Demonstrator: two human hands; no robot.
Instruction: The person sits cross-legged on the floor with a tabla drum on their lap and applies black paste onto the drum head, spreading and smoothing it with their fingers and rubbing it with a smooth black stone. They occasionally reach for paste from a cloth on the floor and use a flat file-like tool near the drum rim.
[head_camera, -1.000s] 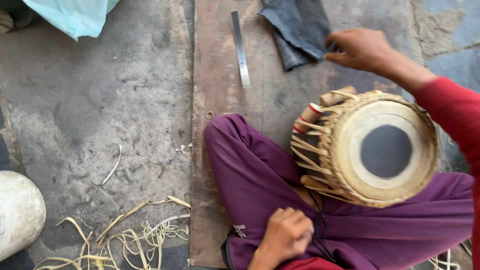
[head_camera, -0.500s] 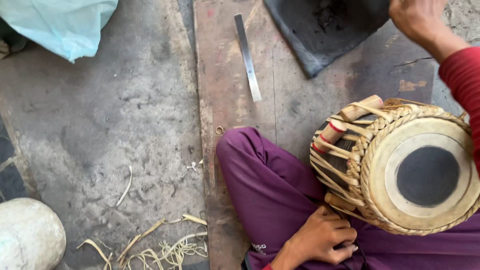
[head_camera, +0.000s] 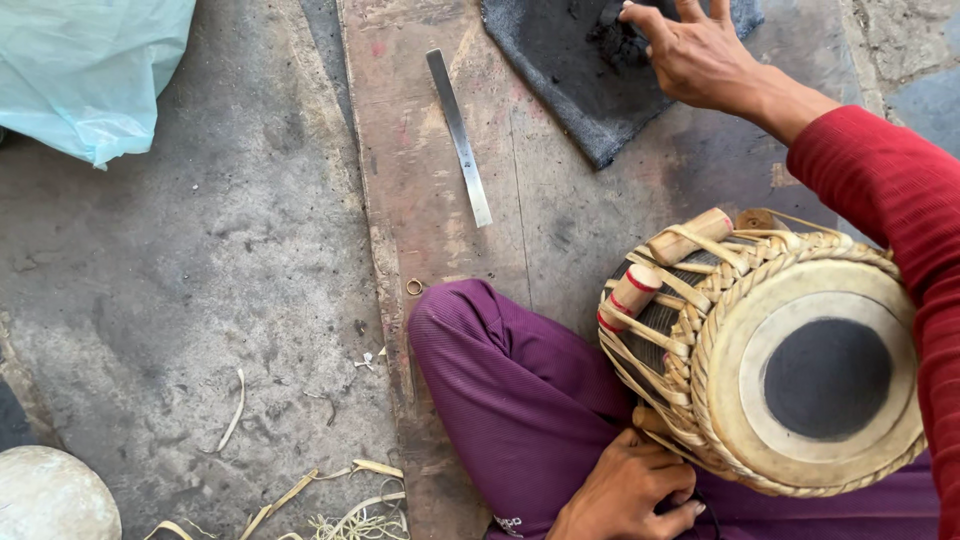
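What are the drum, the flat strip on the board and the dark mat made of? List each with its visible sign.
Drum: likely hide head, matte cream with a black centre patch; pale woven lacing looks like rawhide; round pegs look wooden.
Flat strip: probably metal, grey with a dull sheen and straight edges.
Dark mat: seemingly felt or coarse cloth, fuzzy charcoal surface.

The right hand (head_camera: 700, 55) is stretched forward with fingers spread; the left hand (head_camera: 625, 495) is curled close to the body.
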